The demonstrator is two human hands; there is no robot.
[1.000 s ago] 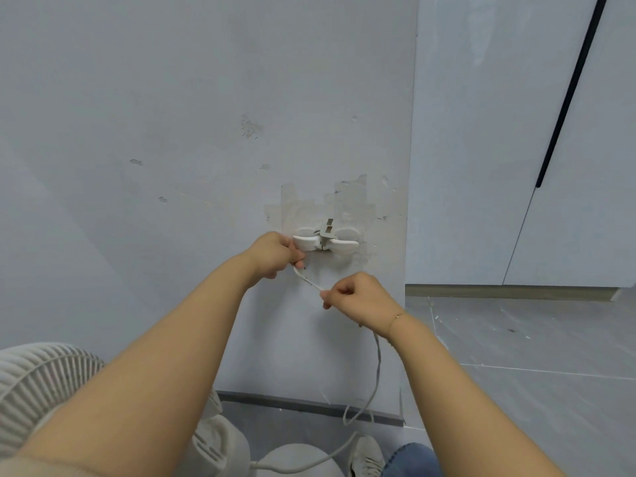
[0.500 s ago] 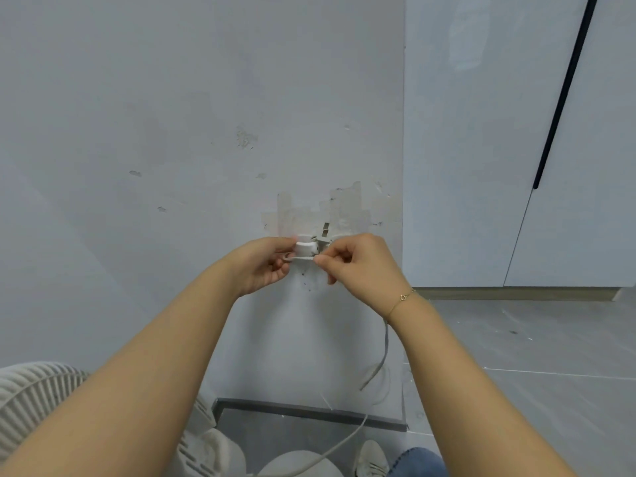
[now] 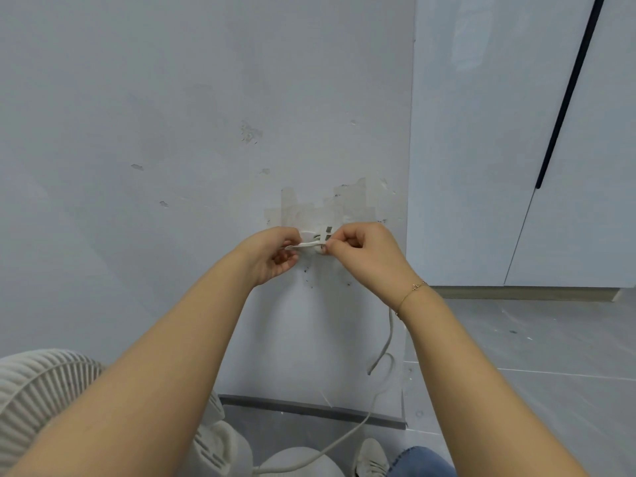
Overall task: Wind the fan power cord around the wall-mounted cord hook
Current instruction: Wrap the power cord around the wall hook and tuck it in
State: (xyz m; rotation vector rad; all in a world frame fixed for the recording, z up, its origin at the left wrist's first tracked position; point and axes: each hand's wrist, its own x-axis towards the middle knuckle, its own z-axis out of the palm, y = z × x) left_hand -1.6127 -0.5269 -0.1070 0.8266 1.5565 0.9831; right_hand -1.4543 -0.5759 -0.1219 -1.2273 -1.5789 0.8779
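The white cord hook (image 3: 320, 237) is fixed to the grey wall under patches of old tape, mostly hidden by my fingers. My left hand (image 3: 273, 254) pinches the white power cord (image 3: 306, 245) just left of the hook. My right hand (image 3: 361, 251) pinches the same cord at the hook's right side, so a short stretch lies taut across the hook. The rest of the cord (image 3: 385, 352) hangs below my right wrist, loops near the wall corner and runs down to the fan base (image 3: 296, 461).
The white fan grille (image 3: 38, 387) fills the lower left. A wall corner (image 3: 409, 201) stands just right of the hook, with white cabinet doors (image 3: 516, 132) beyond. Grey floor tiles (image 3: 550, 356) spread to the right. My shoe (image 3: 370, 457) is at the bottom.
My right hand rose from below the hook up to its right side, bringing the cord across it. My left hand stayed by the hook's left end. The hanging loop lifted.
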